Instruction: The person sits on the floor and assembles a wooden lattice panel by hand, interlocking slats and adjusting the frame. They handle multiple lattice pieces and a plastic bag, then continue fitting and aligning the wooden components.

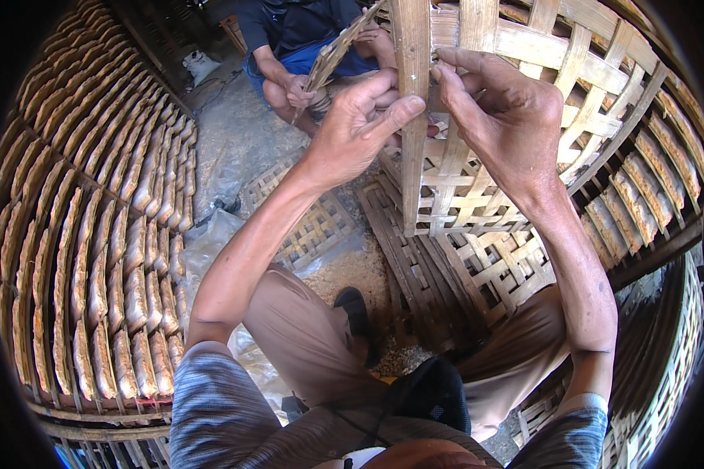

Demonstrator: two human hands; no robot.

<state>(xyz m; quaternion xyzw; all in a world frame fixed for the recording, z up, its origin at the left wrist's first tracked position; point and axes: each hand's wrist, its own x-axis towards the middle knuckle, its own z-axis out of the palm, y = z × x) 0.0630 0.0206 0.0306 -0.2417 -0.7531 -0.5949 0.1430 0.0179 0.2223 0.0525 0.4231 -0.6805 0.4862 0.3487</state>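
Observation:
A woven bamboo tray (594, 78) stands upright in front of me, its flat edge slat (411, 176) facing me. My left hand (352, 129) is closed on that slat, its thumb lying against the side and its fingers partly hidden. On the other side of the slat, my right hand (512, 117) pinches thumb and forefinger together close to the lattice. Something small and pale may be between those fingertips, too small to name.
Racks of stacked trays with pale, brown-edged slabs (133, 289) fill the left; more slabs (633, 195) stand at right. Stacked bamboo trays (422, 266) lie by my knees, another tray (309, 219) on the floor. Opposite, a seated person (289, 31) holds a bamboo panel (336, 59).

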